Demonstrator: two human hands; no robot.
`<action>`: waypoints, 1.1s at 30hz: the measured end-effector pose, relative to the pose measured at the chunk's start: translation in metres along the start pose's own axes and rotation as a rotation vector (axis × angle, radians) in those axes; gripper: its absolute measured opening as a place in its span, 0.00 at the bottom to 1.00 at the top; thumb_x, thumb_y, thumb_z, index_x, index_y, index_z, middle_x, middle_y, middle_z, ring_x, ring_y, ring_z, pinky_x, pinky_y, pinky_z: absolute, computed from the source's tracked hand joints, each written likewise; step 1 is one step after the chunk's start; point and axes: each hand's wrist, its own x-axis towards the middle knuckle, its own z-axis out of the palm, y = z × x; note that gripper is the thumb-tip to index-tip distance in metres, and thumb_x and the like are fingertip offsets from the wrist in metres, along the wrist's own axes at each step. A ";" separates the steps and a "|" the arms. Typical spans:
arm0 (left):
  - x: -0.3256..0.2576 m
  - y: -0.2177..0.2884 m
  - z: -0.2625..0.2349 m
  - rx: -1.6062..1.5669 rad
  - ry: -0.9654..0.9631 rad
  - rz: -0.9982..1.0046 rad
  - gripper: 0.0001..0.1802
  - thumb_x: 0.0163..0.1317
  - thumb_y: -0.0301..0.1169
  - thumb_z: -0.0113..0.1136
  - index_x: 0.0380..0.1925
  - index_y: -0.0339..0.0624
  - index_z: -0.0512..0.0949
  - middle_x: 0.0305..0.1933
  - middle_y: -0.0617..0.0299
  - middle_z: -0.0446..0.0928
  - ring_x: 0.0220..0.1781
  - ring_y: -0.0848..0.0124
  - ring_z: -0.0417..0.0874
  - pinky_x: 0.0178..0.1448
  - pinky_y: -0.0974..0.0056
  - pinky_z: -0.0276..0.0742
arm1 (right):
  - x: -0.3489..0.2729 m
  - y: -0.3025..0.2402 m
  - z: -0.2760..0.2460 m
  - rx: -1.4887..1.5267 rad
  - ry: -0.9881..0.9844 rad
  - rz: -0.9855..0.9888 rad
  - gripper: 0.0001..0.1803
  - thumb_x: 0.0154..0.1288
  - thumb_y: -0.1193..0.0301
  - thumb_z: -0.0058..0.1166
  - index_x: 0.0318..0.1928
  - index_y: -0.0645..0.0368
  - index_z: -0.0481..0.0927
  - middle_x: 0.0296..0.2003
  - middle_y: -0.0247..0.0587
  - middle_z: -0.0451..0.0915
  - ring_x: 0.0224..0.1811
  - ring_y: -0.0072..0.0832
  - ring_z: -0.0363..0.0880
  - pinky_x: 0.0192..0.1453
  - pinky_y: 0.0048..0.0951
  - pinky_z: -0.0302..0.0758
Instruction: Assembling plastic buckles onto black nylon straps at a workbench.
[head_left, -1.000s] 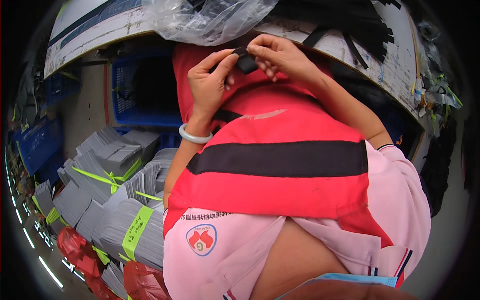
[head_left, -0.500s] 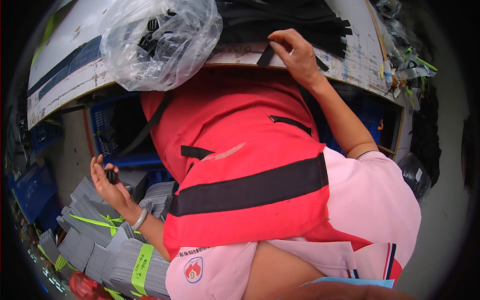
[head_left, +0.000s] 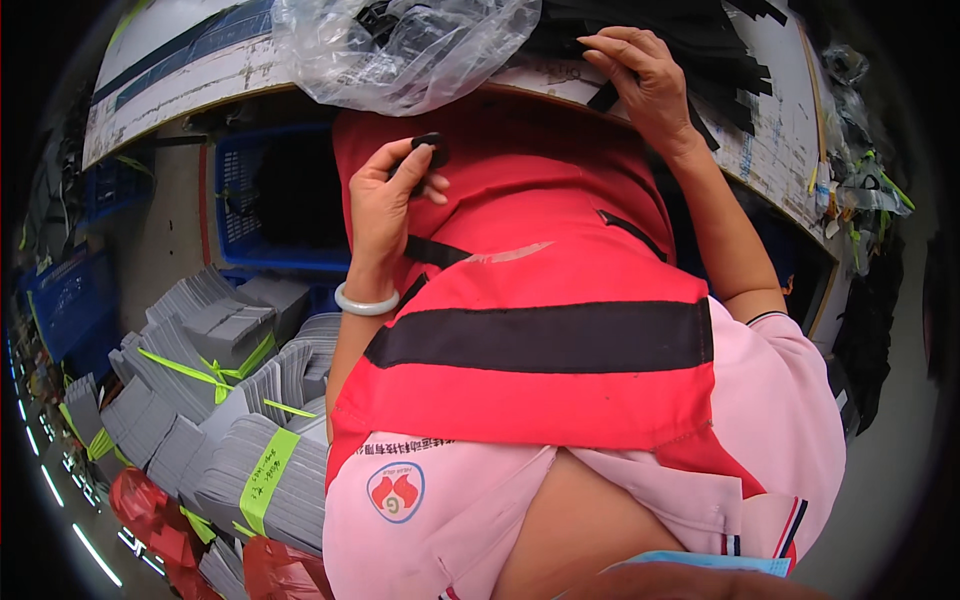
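My left hand (head_left: 385, 205) is raised in front of my chest, pinching a small black plastic piece (head_left: 430, 148) between thumb and fingers. A pale bangle (head_left: 365, 303) sits on that wrist. My right hand (head_left: 645, 80) reaches forward onto the worktable (head_left: 200, 85), fingers on a black strap (head_left: 605, 97) at the edge of a heap of black straps (head_left: 690, 40). A red fabric item with black bands (head_left: 540, 340) hangs from the table edge down over my lap.
A crumpled clear plastic bag (head_left: 400, 50) holding dark parts lies on the table. A blue crate (head_left: 265, 195) stands under the table. Bundles of grey flat cartons tied with green bands (head_left: 220, 400) are stacked on my left, red bags (head_left: 160, 515) below them.
My left hand has come up from low beside the grey bundles to chest height, holding the small black piece. My right hand has stayed on the black straps on the table.
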 end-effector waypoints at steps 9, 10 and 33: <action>0.001 0.000 0.015 -0.081 -0.079 -0.002 0.13 0.68 0.31 0.57 0.46 0.32 0.79 0.36 0.58 0.81 0.31 0.72 0.81 0.32 0.70 0.77 | 0.017 -0.077 -0.025 0.619 -0.152 0.592 0.09 0.64 0.68 0.60 0.43 0.57 0.84 0.33 0.32 0.82 0.34 0.18 0.77 0.40 0.22 0.74; -0.001 0.002 0.017 -0.073 -0.073 -0.006 0.13 0.68 0.31 0.57 0.46 0.32 0.79 0.36 0.58 0.81 0.31 0.72 0.81 0.32 0.70 0.77 | 0.021 -0.095 -0.023 0.651 -0.259 0.543 0.09 0.66 0.68 0.59 0.43 0.59 0.83 0.31 0.31 0.81 0.32 0.16 0.76 0.37 0.20 0.73; 0.015 -0.016 0.008 -0.481 -0.380 -0.179 0.14 0.66 0.32 0.59 0.49 0.40 0.76 0.34 0.64 0.76 0.29 0.77 0.73 0.28 0.74 0.66 | 0.008 -0.117 0.040 1.327 -0.510 0.905 0.15 0.68 0.62 0.57 0.44 0.61 0.76 0.27 0.31 0.79 0.19 0.11 0.69 0.22 0.13 0.65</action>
